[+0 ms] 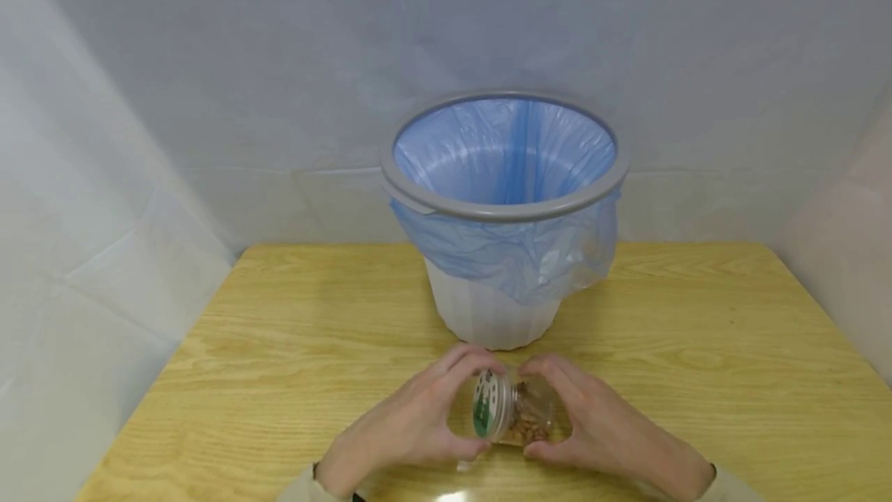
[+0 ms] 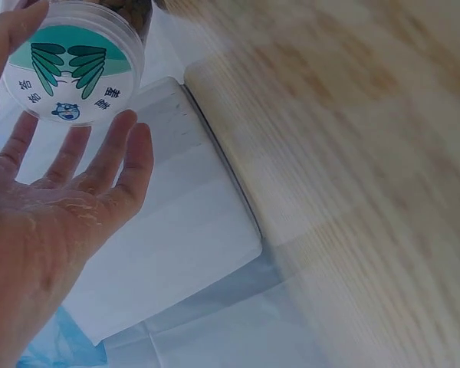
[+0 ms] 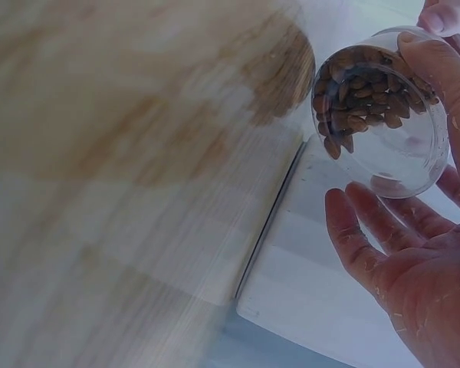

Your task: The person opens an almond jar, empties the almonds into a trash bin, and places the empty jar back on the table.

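Note:
A clear plastic jar (image 1: 531,418) partly filled with brown almonds (image 3: 368,96) lies on its side between the two hands, close over the table. Its lid (image 2: 73,73), white and green with leaf shapes and printed characters, faces left. My left hand (image 1: 432,409) curves round the lid end, thumb on the near side and fingers on the far side. From the right, my right hand (image 1: 592,417) holds the jar's body near its base in the same way. In the right wrist view the thumb lies along the jar's wall.
Just beyond the hands stands a white bin (image 1: 498,312) with a grey rim ring (image 1: 505,213) and a blue plastic liner (image 1: 509,246) folded over it. The wooden table (image 1: 293,324) is enclosed by pale sheeting (image 1: 279,84) at the back and sides.

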Available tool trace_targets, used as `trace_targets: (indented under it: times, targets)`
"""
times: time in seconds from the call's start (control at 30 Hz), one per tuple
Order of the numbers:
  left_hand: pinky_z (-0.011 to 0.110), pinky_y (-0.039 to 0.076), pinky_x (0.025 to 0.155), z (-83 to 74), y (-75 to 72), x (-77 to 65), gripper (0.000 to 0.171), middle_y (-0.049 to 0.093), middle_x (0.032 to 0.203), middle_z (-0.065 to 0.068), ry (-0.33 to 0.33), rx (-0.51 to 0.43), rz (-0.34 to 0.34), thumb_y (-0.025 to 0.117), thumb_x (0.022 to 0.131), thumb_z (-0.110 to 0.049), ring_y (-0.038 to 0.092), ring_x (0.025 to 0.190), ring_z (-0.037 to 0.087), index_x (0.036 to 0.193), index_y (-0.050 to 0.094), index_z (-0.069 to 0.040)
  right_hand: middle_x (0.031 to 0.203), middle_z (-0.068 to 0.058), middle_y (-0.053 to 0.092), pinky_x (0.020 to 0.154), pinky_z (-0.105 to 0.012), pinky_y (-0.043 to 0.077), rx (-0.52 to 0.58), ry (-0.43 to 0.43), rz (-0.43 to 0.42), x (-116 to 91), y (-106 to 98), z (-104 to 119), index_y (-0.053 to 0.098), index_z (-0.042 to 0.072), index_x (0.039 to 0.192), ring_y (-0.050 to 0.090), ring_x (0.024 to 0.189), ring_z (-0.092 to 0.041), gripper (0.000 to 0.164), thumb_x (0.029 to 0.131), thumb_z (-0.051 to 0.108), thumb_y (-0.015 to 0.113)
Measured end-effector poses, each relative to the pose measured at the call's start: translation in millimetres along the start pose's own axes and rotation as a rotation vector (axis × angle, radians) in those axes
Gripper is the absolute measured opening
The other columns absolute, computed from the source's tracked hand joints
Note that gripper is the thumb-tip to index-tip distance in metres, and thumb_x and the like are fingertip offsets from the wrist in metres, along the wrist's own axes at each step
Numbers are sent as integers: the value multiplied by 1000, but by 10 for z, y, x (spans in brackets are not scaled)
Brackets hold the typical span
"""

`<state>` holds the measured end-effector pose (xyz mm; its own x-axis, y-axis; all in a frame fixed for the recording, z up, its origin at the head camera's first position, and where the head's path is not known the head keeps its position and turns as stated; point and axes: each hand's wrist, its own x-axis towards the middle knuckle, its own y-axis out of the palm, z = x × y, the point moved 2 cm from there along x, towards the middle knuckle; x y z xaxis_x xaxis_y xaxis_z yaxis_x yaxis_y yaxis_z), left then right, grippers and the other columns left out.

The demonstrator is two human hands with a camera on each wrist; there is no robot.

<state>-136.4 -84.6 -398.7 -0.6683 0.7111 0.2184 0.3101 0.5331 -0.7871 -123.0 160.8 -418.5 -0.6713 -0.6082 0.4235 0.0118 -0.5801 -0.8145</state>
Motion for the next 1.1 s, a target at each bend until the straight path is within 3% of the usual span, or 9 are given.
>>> trace_targets:
  times: [0.13, 0.53, 0.73, 0.93, 1.1]
  targets:
    - [34, 50, 110, 7, -6, -1, 81, 48, 141, -14, -49, -42, 17, 87, 76, -29, 55, 126, 7, 144, 43, -33, 124, 6, 61, 93, -31, 58, 6, 17, 10, 3, 2, -5, 53, 17, 133, 61, 111, -5, 78, 69, 39, 93]
    - [41, 52, 106, 21, -17, -5, 77, 49, 142, -14, -185, -130, 70, 82, 81, -42, 59, 123, 11, 145, 40, -41, 123, 5, 61, 91, -33, 59, -26, -42, -38, 11, 10, 10, 54, 14, 131, 63, 108, -10, 79, 67, 36, 94]
    - [36, 54, 100, 24, -14, -15, 75, 48, 143, -13, -229, -168, 82, 80, 82, -47, 60, 123, 14, 145, 39, -43, 123, 7, 60, 91, -33, 59, -23, -30, -28, 13, 9, 13, 53, 16, 132, 63, 109, -9, 79, 68, 37, 94]
    - [33, 55, 98, 10, -17, -16, 76, 48, 143, -12, -231, -165, 81, 80, 83, -48, 60, 123, 14, 146, 39, -38, 124, 7, 60, 92, -34, 59, -22, -16, -19, 10, 6, 13, 53, 16, 133, 63, 109, -9, 79, 69, 37, 93]
    - [40, 50, 109, -27, -21, -13, 82, 45, 147, -8, -152, -48, 51, 82, 81, -44, 55, 130, 14, 150, 39, -32, 124, 5, 61, 91, -34, 59, -16, -19, -26, 12, 9, 13, 54, 15, 132, 63, 108, -10, 79, 68, 37, 93]
